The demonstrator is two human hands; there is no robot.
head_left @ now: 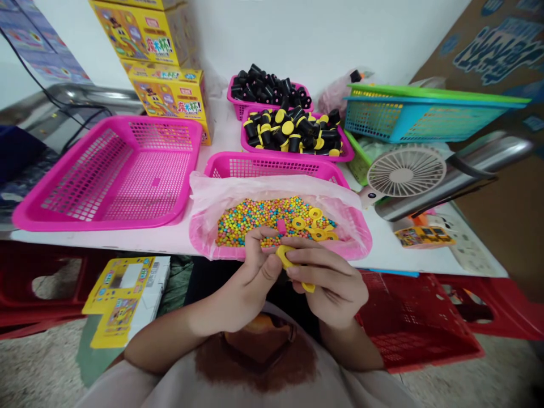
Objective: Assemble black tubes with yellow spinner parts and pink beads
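Both hands meet at the near edge of a plastic-lined pink basket (198,235) of small colourful beads (255,215). My left hand (244,289) is closed, its thumb against a round yellow cap (284,256). My right hand (331,280) grips the same cap with its fingertips. A second yellow piece (308,287) shows beneath the right fingers. Just beyond the fingertips is a small pink block (281,226); whether it is held or lies on the beads I cannot tell. Several loose yellow caps (315,213) rest on the beads at the right.
Behind stand a basket of black tubes with yellow caps (293,133) and one of black tubes (270,88). A pink basket (148,187) and yellow boxes (170,96) are left. To the right are a fan (406,170), metal tube (459,175) and blue basket (429,119).
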